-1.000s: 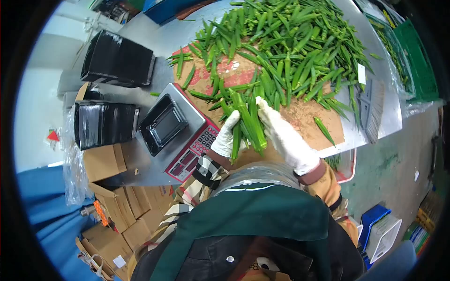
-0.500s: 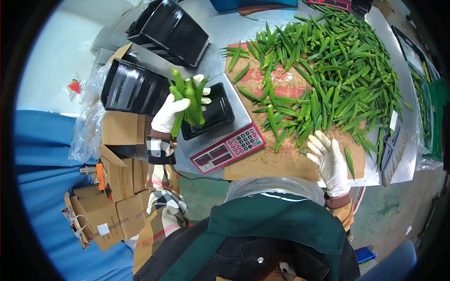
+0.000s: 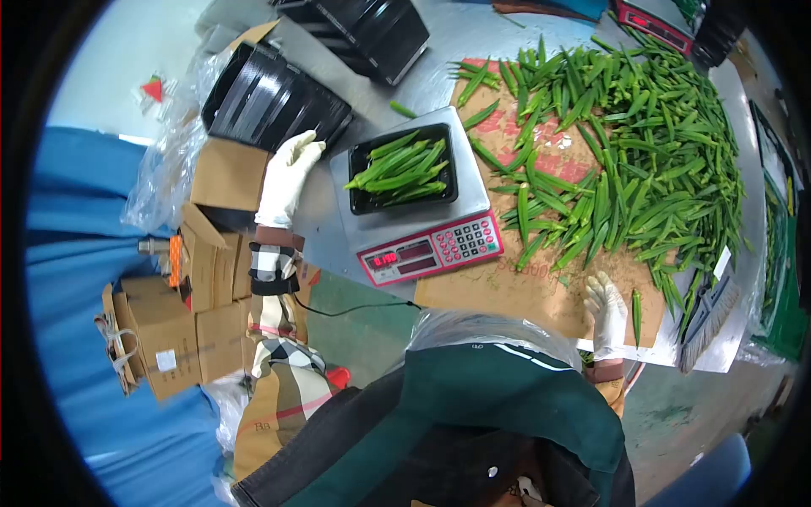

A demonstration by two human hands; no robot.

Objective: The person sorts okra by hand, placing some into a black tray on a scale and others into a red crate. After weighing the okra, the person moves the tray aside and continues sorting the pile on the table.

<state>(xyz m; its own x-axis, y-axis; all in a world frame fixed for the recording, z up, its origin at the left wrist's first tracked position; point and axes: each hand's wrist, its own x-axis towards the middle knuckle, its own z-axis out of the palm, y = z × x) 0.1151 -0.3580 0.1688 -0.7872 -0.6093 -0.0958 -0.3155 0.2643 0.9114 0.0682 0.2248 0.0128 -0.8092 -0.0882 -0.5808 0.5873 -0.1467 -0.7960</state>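
My left hand (image 3: 290, 177), in a white glove, is beside the scale with its fingers apart and nothing in them, fingertips close to a stack of black trays (image 3: 274, 100). On the steel pan of the scale (image 3: 475, 247) stands one black tray (image 3: 361, 201), with several green okra pods (image 3: 397, 169) lying in it. Red digits glow on the scale's display. My gloved right hand (image 3: 606, 311) is low over the brown cardboard (image 3: 507, 296), fingers loosely bent and empty. A single okra pod (image 3: 636, 317) lies just right of it.
A large okra heap (image 3: 659, 160) covers the right of the table. Another black tray stack (image 3: 363, 34) stands at the back. A brush (image 3: 710, 325) lies at the right edge, and a second scale (image 3: 655, 27) is at the far right. Cardboard boxes (image 3: 160, 329) are at the left.
The okra that my left hand held now lies in the tray, and that hand has let go and drawn back left. The display is lit. My right hand's fingers are less spread.
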